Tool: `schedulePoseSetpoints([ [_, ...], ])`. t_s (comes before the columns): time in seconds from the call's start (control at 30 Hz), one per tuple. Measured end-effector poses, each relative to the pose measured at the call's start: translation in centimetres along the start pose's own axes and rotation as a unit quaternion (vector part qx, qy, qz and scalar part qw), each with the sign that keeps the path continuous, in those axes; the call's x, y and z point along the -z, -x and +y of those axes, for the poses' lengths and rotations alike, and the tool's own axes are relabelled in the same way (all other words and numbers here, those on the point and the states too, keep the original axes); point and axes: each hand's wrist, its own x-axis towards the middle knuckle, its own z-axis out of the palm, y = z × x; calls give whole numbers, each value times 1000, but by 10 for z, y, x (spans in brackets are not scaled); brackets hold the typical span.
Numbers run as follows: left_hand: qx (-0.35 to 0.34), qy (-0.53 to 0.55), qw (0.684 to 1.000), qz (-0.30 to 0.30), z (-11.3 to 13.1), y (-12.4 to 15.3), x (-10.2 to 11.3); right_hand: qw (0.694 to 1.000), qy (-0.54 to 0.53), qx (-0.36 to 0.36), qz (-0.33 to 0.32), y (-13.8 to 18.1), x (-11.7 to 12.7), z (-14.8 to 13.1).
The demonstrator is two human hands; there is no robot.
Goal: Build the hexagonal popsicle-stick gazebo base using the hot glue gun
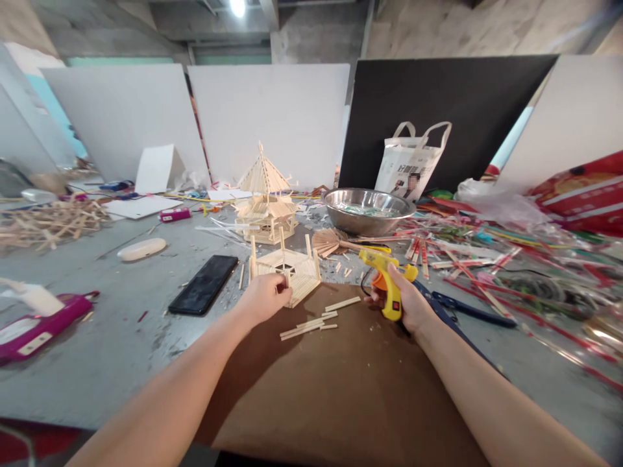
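My left hand is closed on the near edge of a small square frame of wooden sticks with upright corner posts. It stands at the far edge of a brown board. A yellow and orange glue gun is gripped in my right hand, nozzle pointing left toward the frame, about a hand's width away. Several loose cut sticks lie on the board between my hands. Behind the frame stands a finished stick pavilion with a pointed roof.
A black phone lies left of the frame. Behind are a steel bowl, a white tote bag and a wooden fan. Chopstick wrappers litter the right; a stick pile and pink case lie left.
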Motion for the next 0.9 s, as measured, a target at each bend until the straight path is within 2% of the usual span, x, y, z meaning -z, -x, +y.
schedulePoseSetpoints([
  [0.3,55,-60,996,-42,-8,-3,21,1000,5,11,-13,-2,2,0],
  [0.6,51,-85,993,-60,-13,-5,18,999,-19,33,-12,-2,4,-3],
  [0.67,51,-83,994,-50,-12,-4,17,998,-47,43,1,-1,6,-8],
  [0.77,55,-85,995,0,-10,-3,17,993,-83,78,39,-2,15,-19],
  [0.9,40,-44,996,60,-6,0,16,975,-115,146,122,-3,33,-33],
])
